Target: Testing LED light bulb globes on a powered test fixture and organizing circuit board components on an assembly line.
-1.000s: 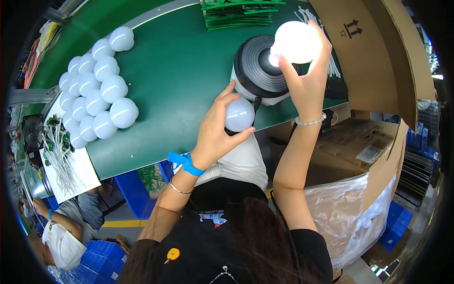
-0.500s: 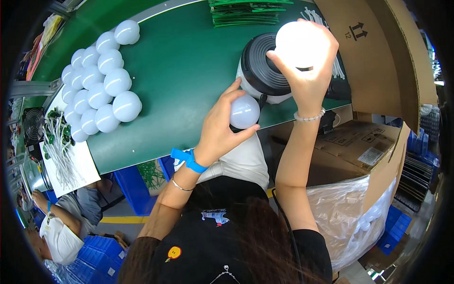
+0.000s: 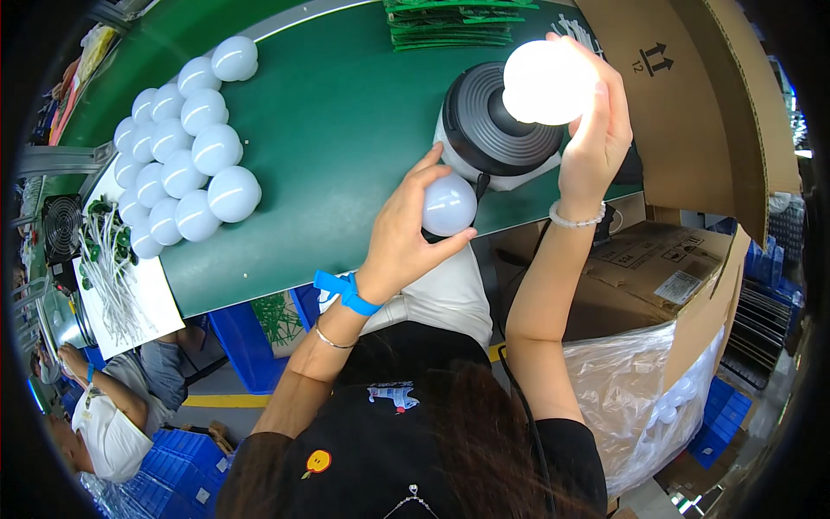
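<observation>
A round white light bulb [image 3: 450, 205], unlit, rests in my left hand [image 3: 402, 227] at the table's near edge. Thumb and fingers curve round its sides, and its base is mostly hidden. My right hand [image 3: 596, 138] has its fingers around the right side of a brightly lit bulb [image 3: 550, 82]. That bulb is over the middle of a round black device [image 3: 471, 130] with concentric rings and a white base. Glare hides the lit bulb's detail, and its lower end seems to be at the device's centre.
Several white bulbs [image 3: 216, 149] lie grouped on the green table [image 3: 320, 130] at the left. Green boards [image 3: 454, 22] are stacked at the back. White wires [image 3: 117, 277] lie on a sheet at left. Cardboard boxes [image 3: 683, 112] stand at right; a co-worker [image 3: 112, 432] sits at lower left.
My right hand has shifted to the right and turned, its fingers now along the lit bulb's right side, uncovering more of the black device. The left hand holds its bulb almost unmoved.
</observation>
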Demonstrator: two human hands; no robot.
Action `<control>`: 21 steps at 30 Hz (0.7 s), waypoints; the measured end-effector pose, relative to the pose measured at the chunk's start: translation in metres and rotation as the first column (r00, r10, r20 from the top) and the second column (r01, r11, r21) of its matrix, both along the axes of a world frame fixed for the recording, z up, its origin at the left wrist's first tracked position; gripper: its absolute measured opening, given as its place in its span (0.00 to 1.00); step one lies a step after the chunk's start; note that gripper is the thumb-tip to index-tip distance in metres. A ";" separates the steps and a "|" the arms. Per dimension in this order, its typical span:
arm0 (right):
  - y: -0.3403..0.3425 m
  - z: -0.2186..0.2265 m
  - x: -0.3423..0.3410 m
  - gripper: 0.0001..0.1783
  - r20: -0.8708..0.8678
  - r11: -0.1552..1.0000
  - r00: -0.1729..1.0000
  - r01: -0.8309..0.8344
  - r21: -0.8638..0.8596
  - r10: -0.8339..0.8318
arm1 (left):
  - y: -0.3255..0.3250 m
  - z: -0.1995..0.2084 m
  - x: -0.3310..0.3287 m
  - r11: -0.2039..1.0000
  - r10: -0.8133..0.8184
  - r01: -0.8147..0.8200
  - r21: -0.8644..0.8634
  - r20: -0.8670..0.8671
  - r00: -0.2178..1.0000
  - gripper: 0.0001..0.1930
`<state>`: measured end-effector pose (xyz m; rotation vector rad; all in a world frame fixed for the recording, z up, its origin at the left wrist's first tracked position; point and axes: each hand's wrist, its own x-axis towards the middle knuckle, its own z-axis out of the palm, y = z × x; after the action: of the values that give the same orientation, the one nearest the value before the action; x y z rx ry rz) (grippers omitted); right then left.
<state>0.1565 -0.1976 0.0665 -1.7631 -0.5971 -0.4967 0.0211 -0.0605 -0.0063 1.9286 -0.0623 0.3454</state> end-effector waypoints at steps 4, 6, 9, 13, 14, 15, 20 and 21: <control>-0.011 0.000 -0.002 0.22 -0.061 0.981 0.980 -0.187 0.057 0.190 | 0.000 0.000 0.000 1.000 0.004 -0.004 0.014 -0.005 1.000 0.33; -0.016 0.000 -0.007 0.29 -0.043 0.970 0.972 -0.233 -0.073 0.231 | 0.000 0.000 0.000 1.000 0.004 -0.004 0.011 0.001 1.000 0.33; -0.016 -0.001 -0.006 0.38 -0.004 0.955 0.982 -0.186 -0.232 0.190 | 0.000 0.001 -0.001 1.000 0.002 -0.002 0.009 -0.007 1.000 0.33; 0.000 -0.010 0.007 0.40 0.146 0.976 0.974 -0.149 -0.158 0.172 | 0.000 0.002 -0.001 1.000 0.005 -0.004 0.023 -0.031 1.000 0.33; 0.002 -0.010 0.012 0.43 0.181 0.976 0.968 -0.146 -0.164 0.175 | 0.001 0.002 -0.001 1.000 -0.004 0.004 0.022 -0.016 1.000 0.33; 0.005 -0.012 0.014 0.43 0.223 0.977 0.961 -0.126 -0.173 0.163 | 0.000 0.002 -0.001 1.000 -0.001 0.002 0.015 -0.022 1.000 0.33; 0.002 -0.010 0.015 0.43 0.197 0.980 0.977 -0.049 -0.192 0.087 | -0.001 0.001 0.000 1.000 0.001 -0.001 -0.004 -0.023 1.000 0.33; -0.004 -0.008 0.012 0.42 0.215 0.953 0.976 0.024 -0.302 0.043 | -0.001 0.000 0.000 1.000 0.004 -0.004 -0.008 -0.015 1.000 0.33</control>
<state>0.1680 -0.2012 0.0586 -2.0084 -0.8749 -0.6240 0.0211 -0.0616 -0.0059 1.9237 -0.0477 0.3333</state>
